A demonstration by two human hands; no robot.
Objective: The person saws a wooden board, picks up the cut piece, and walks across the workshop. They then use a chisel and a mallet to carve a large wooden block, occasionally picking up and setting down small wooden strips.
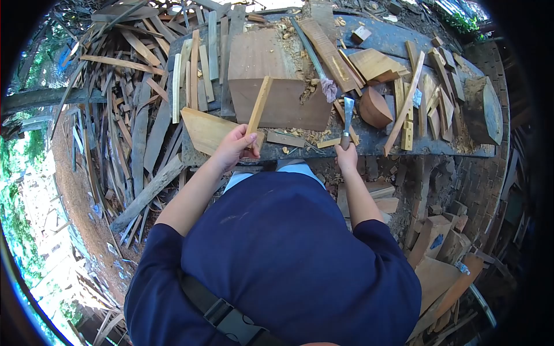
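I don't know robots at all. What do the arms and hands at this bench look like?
They are a person's: the left hand and right hand are ungloved, with forearms bare. Loose, dark navy sleeves end around the elbows, matching the shirt. No cables or markings show on either arm.
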